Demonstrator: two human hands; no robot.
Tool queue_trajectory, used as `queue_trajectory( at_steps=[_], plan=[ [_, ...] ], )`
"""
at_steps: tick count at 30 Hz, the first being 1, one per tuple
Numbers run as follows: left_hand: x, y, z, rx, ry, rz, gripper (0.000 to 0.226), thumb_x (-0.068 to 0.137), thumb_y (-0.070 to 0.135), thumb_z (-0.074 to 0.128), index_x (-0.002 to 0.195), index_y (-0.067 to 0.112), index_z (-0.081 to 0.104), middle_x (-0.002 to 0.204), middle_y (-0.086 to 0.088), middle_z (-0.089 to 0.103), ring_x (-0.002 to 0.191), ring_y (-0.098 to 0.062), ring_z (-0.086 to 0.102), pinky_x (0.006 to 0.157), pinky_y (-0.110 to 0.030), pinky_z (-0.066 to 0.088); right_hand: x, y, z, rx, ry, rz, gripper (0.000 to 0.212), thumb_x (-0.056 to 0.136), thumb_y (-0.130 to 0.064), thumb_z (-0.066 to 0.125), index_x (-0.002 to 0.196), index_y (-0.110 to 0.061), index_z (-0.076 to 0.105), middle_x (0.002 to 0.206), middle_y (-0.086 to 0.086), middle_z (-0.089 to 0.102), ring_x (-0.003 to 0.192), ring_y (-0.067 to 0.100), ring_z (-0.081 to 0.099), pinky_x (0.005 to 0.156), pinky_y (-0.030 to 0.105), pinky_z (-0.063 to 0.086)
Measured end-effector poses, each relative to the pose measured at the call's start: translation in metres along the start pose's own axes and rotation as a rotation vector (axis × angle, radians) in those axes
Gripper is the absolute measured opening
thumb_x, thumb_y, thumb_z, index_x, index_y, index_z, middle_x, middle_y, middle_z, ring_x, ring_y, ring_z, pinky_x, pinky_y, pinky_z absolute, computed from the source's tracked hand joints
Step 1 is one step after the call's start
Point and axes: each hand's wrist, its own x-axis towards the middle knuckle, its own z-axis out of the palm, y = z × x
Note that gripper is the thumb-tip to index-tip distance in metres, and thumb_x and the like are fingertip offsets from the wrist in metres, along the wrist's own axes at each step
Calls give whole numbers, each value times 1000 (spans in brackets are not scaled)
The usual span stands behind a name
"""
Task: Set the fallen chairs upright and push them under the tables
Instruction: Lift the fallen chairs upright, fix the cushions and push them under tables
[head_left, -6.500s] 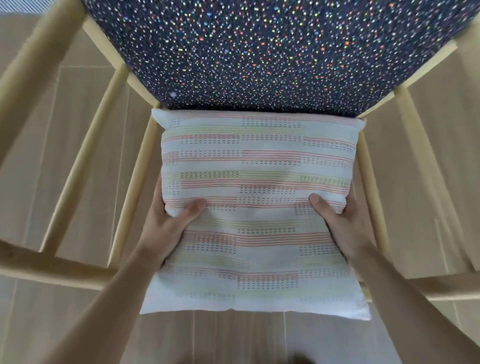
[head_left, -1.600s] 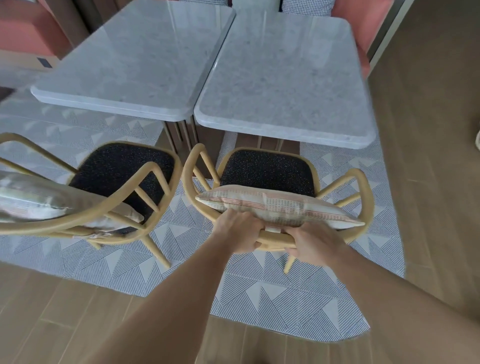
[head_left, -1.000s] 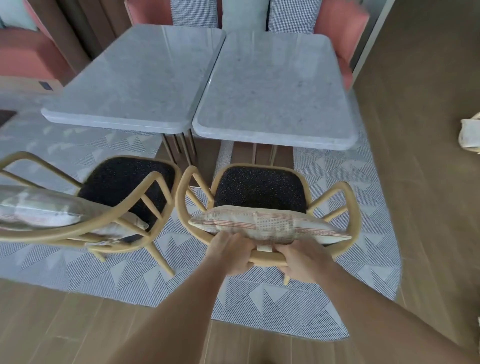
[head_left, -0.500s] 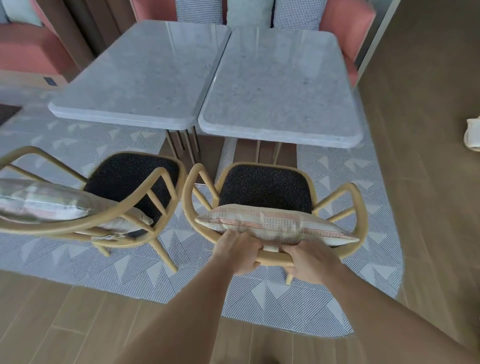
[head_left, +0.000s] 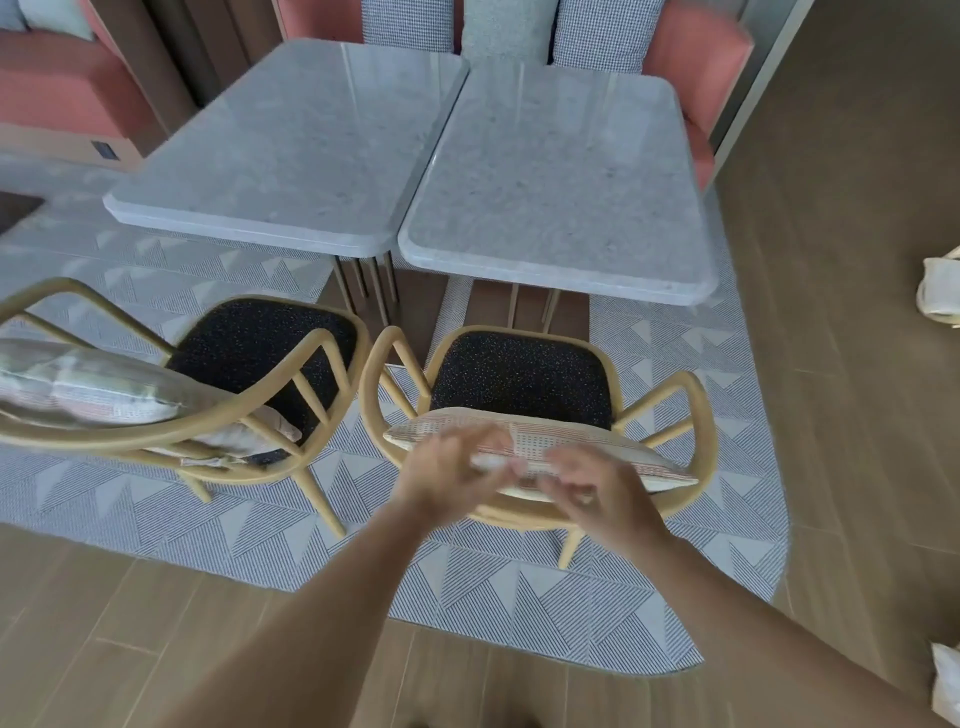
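Two wooden armchairs with dark speckled seats stand upright on the rug. The right chair (head_left: 696, 410) faces the right marble table (head_left: 561, 171), its seat front near the table edge, and a striped cushion (head_left: 550, 441) leans on its backrest. The left chair (head_left: 311, 358) stands angled beside it before the left marble table (head_left: 291, 145), with its own cushion (head_left: 88, 384). My left hand (head_left: 452, 467) and my right hand (head_left: 597, 488) hover blurred just above the right chair's back rail, fingers loose, holding nothing.
A grey patterned rug (head_left: 519, 587) lies under the tables and chairs on a wooden floor (head_left: 857, 364). Coral upholstered benches (head_left: 691, 57) with checked cushions line the far side. Part of another chair with a white cushion (head_left: 940, 286) shows at the right edge.
Both hands have let go of the right chair's back rail and lifted off it with fingers loosened. The chair stays where it stood half a second ago.
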Motion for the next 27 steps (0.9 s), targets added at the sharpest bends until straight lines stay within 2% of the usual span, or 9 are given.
queue_trajectory(
  at_steps=[3,6,11,14,17,20,22,24,27],
  plan=[
    [-8,28,-61,-527,470,71,47,100,62,40,122,29,64,116,-2,72,108,-15,70,92,-35,56,16,-65,-26,377,314,-8,73,92,-70,56,140,-16,62,136,-6,69,128,5,65,107,23,51],
    [-24,45,-140,-781,674,184,39,106,50,32,129,36,60,126,-12,67,121,-37,64,103,-53,52,30,-147,-57,584,459,-217,76,98,-72,51,146,-13,57,146,0,66,138,18,60,113,26,46],
    [-90,27,-261,-692,713,296,69,99,78,35,142,25,47,139,-17,57,133,-41,56,111,-50,45,35,-272,-59,564,483,-349,81,97,-73,51,147,-10,53,153,9,57,146,22,52,122,38,41],
    [-136,-11,-330,-569,716,323,40,110,30,23,144,30,45,142,-14,56,135,-38,55,113,-57,44,45,-344,-25,523,509,-425,86,97,-73,51,148,-3,51,153,12,56,146,25,52,122,40,41],
    [-174,-38,-387,-470,720,337,59,99,5,20,145,33,43,143,-14,56,135,-35,56,114,-57,43,61,-407,16,521,517,-507,78,98,-74,50,144,-11,51,151,13,57,145,29,52,122,45,41],
    [-189,-64,-427,-475,745,332,50,104,14,22,144,34,44,140,-11,58,133,-31,59,113,-56,45,77,-447,53,566,516,-516,70,97,-73,52,144,-21,53,153,13,56,147,28,51,122,44,41],
    [-187,-88,-446,-513,753,328,39,109,38,27,143,39,48,138,-6,60,130,-28,61,111,-54,47,96,-461,76,564,512,-510,67,97,-73,52,144,-25,53,153,9,57,146,24,52,121,40,42],
    [-181,-115,-457,-505,734,332,50,104,67,34,143,40,49,138,-7,61,129,-30,62,109,-49,49,120,-467,98,543,512,-495,64,98,-72,51,144,-27,53,152,3,59,145,20,53,121,41,42],
    [-168,-173,-461,-416,673,318,69,102,74,37,146,23,49,134,-10,64,125,-33,63,105,-44,50,163,-463,145,521,483,-426,52,99,-67,52,140,-35,55,146,-11,62,141,13,56,120,37,43]
  ],
)
